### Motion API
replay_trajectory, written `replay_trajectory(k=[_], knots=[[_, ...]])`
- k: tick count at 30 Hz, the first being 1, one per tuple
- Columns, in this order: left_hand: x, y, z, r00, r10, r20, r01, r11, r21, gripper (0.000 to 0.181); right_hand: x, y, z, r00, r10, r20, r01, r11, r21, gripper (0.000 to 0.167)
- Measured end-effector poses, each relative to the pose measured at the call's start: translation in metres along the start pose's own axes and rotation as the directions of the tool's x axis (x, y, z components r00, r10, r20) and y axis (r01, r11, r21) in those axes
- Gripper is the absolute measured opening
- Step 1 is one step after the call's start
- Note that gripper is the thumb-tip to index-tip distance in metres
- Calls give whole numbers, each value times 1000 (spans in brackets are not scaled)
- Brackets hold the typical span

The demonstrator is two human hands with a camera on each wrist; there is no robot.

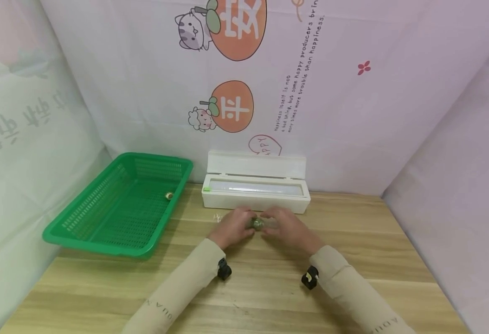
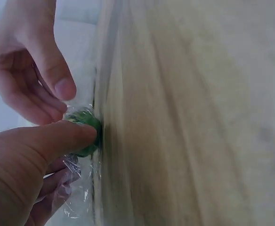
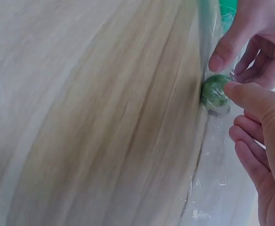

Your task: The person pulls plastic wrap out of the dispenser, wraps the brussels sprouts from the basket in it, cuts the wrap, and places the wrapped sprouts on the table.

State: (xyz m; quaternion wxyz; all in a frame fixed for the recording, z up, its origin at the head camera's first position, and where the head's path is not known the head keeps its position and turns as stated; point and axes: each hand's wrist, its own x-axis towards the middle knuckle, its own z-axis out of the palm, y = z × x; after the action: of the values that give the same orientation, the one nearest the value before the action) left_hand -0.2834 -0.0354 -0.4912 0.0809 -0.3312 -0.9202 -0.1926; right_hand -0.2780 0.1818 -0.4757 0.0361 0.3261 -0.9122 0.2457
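A small round green thing (image 3: 216, 90) with streaked skin sits in clear cling film (image 3: 213, 155) on the table, its exact kind unclear under the wrap. My left hand (image 1: 235, 226) holds it from the left, and the left thumb (image 2: 76, 136) presses against its side in the left wrist view. From the other side my right hand (image 1: 288, 227) pinches the film, its thumb (image 3: 246, 96) lying on the wrapped green thing in the right wrist view. The right fingers curl behind the film. Crinkled film hangs around the left fingers.
Just behind the hands stands a white cling film box (image 1: 254, 201) with its lid raised against the cloth backdrop. To the left is a green plastic basket (image 1: 161, 222) holding one small pale-brown round thing (image 1: 169, 195). Printed cloth walls (image 1: 449, 185) enclose the wooden table (image 1: 265, 306).
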Motion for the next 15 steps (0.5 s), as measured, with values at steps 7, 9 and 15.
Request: replay_trajectory(k=[7,9,15], knots=[[8,-8,1,1000,-10,17,10,1000,-20,27,5,1,5,995,-104,-4,102,984,-146,35],[10,-10,1,1000,7,16,-7,1000,-25,25,5,1,7,994,-112,-22,106,979,-176,36],[11,-11,3,1000,20,-15,-20,999,-38,38,8,3,13,992,-93,-88,76,980,-184,44]])
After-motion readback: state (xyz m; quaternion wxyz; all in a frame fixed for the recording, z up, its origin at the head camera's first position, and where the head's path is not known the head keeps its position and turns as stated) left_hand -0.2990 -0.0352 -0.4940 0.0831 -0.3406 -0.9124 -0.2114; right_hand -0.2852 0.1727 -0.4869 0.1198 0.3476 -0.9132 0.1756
